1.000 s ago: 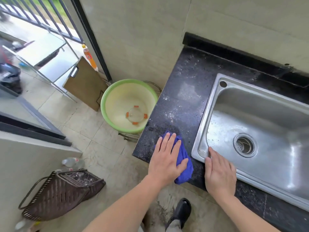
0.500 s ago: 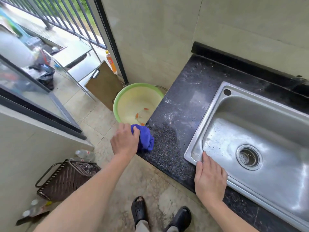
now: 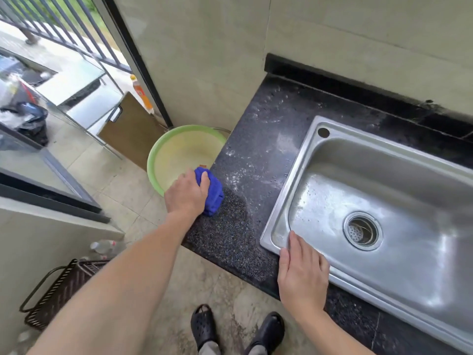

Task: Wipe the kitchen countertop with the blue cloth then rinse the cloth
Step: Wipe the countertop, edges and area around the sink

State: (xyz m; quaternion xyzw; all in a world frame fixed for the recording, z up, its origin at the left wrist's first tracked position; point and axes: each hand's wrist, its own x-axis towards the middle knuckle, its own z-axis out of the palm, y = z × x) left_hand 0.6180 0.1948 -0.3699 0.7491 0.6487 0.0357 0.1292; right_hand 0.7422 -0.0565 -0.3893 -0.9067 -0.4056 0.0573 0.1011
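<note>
My left hand [image 3: 188,194] grips the bunched blue cloth [image 3: 213,194] at the left edge of the black speckled countertop [image 3: 258,155]. The cloth sits on the counter's edge, where a darker wet patch borders dusty white streaks farther back. My right hand [image 3: 302,272] lies flat, fingers straight, on the front left corner of the steel sink's rim [image 3: 286,190]. The sink basin holds nothing but its round drain [image 3: 362,230].
A green-rimmed plastic basin [image 3: 158,160] stands on the floor just left of the counter, under the cloth. A wooden board [image 3: 130,131] leans behind it. A dark woven basket [image 3: 58,293] and plastic bottles lie on the floor at lower left. Tiled wall rises behind the counter.
My left hand swept the cloth from the counter's front to its left edge above the basin, then edged back onto the counter. My right hand stayed on the sink rim.
</note>
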